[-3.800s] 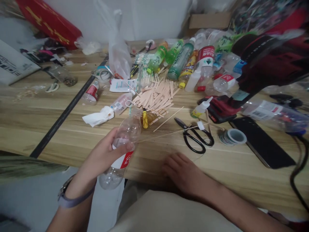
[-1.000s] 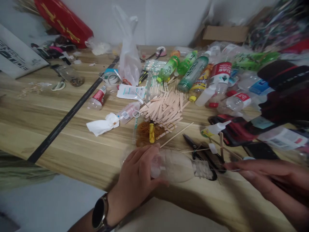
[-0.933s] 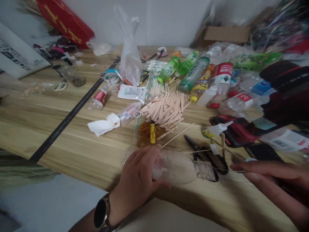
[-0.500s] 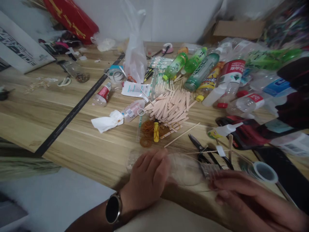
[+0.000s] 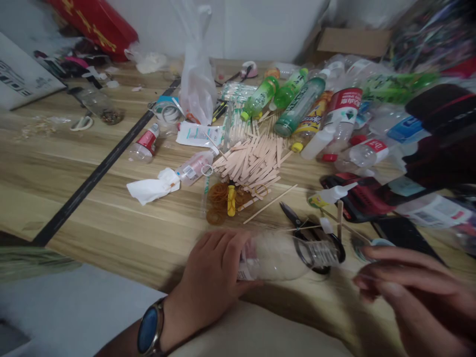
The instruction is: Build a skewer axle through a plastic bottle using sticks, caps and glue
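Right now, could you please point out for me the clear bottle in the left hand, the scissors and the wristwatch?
Clear bottle [image 5: 277, 257], head view: on its see-through body, short of the neck.
Scissors [image 5: 292, 215], head view: on the dark blades.
Wristwatch [image 5: 148, 329], head view: on the dial.

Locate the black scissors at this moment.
In the head view, the black scissors lie on the table, right of centre, partly behind the clear bottle that the left hand grips.
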A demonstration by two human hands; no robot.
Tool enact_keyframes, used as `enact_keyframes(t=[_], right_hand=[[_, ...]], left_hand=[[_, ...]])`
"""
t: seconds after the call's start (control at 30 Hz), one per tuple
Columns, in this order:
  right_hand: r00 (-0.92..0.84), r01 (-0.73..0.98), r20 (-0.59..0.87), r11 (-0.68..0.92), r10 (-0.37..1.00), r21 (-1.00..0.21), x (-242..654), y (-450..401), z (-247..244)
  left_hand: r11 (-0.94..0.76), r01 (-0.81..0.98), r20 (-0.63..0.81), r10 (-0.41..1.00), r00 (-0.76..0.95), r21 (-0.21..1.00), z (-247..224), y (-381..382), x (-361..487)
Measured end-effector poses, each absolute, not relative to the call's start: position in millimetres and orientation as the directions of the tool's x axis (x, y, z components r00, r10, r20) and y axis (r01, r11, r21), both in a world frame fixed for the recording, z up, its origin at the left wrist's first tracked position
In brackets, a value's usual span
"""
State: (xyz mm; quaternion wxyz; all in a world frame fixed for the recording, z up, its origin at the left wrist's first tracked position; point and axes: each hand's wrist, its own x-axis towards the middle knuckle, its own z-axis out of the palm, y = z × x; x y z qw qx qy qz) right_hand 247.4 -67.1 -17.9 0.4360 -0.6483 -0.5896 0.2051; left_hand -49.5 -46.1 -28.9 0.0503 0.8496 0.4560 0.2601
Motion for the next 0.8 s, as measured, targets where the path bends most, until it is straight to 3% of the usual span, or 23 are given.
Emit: enact_keyframes(t=[0.2,0.4,0.53,0.67,0.8], right_hand=[[0.269,0.659,0.124,-0.089,0.955,-0.747,272.2,-62.7,-14.9],[0.209,0.683,0.095,-0.075,0.973,-0.727,238.4,-67.0,4.0],[0.052,0.656,0.098,0.040,0.994,-0.753,226.0,-61.7,20.2],[-0.013,0.715,0.161,0.122,0.987,-0.688,225.6,-59.2,29.7],[-0.098,0.755,0.165,0.182,0.981,-0.630,225.9,-53.4,38.4]], left_hand=[[-0.622,0.766,0.486,0.727,0.485,0.166,-27.1,-47.4,-50.4],[-0.650,0.751,0.517,0.685,0.513,0.117,-27.1,-48.4,-49.9],[-0.661,0.726,0.506,0.700,0.503,0.191,-28.6,-49.9,-49.3],[-0.629,0.699,0.448,0.762,0.467,0.340,-27.2,-53.1,-46.4],[-0.422,0.667,0.137,0.889,0.436,0.615,-18.0,-49.3,-45.4]])
